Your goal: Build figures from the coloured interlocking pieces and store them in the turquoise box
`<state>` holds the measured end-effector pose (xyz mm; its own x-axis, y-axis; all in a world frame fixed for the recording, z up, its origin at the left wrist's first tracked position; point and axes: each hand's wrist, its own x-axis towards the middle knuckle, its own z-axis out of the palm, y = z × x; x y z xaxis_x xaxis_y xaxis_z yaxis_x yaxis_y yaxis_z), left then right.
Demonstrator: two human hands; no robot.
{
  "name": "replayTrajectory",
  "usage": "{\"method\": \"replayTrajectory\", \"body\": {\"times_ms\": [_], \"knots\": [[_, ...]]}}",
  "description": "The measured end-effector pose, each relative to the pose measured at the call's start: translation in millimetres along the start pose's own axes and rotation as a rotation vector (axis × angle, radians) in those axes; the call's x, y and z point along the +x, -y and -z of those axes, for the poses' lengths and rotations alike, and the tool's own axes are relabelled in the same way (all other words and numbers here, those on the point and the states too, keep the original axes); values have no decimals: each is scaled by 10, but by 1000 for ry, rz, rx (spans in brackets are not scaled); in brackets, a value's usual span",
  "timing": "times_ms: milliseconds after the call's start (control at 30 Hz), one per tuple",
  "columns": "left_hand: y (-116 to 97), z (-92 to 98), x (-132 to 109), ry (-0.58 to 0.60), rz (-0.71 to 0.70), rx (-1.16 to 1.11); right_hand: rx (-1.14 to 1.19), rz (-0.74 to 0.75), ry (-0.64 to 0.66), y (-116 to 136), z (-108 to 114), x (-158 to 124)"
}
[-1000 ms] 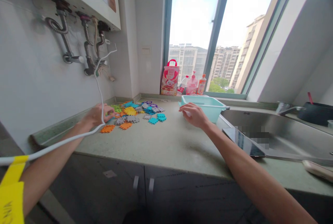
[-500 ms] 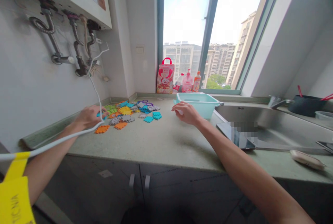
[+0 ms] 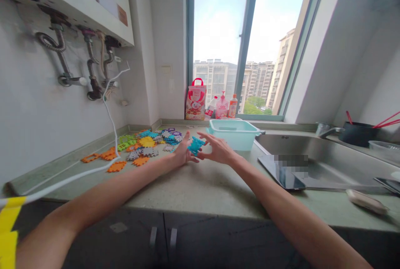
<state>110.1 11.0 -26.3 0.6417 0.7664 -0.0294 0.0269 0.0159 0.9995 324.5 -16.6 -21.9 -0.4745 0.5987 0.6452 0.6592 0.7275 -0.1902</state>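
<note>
My two hands meet over the green countertop (image 3: 203, 185), just in front of a pile of colourful foam puzzle pieces (image 3: 146, 144). Between them is a blue puzzle piece (image 3: 195, 145), raised a little off the counter. My left hand (image 3: 182, 155) grips its left side, with the upper fingers stretched upward. My right hand (image 3: 216, 149) pinches its right side, and its other fingers are spread. Several orange pieces (image 3: 106, 156) lie apart at the left, near the wall.
A light teal basin (image 3: 233, 135) stands behind my right hand. A steel sink (image 3: 325, 156) with a dark tablet (image 3: 281, 171) on its edge lies to the right. A white cable (image 3: 110, 110) hangs from the wall heater pipes. A red bag (image 3: 196, 104) and bottles (image 3: 222, 107) stand on the sill.
My left hand has left the pile by the wall and moved right. My right hand has come off the basin's front. Both now hold a blue piece between them.
</note>
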Motion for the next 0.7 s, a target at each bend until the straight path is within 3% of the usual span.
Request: {"method": "replayTrajectory", "body": {"times_ms": [133, 200, 267, 333, 400, 467, 533, 600, 700], "knots": [[205, -87, 37, 89, 24, -29, 22, -46, 25, -12, -43, 19], [190, -29, -21, 78, 16, 130, 31, -69, 17, -24, -62, 20], [84, 123, -82, -29, -78, 428, 40, -103, 11, -40, -84, 16], [-89, 394, -144, -209, -262, 836, 56, -135, 18, -66, -112, 6], [-274, 763, -219, -485, -347, 1229, 63, -155, 39, -99, -150, -9], [-410, 1168, -305, -750, -275, 1401, 55, -163, 68, -131, -194, -26], [-457, 1534, -388, -936, -172, 1502, 34, -161, 93, -154, -233, -41], [-414, 1814, -452, -1008, -14, 1575, 15, -147, 110, -166, -256, -52], [-269, 2048, -497, -970, 183, 1618, -6, -116, 144, -178, -264, -65]]}}
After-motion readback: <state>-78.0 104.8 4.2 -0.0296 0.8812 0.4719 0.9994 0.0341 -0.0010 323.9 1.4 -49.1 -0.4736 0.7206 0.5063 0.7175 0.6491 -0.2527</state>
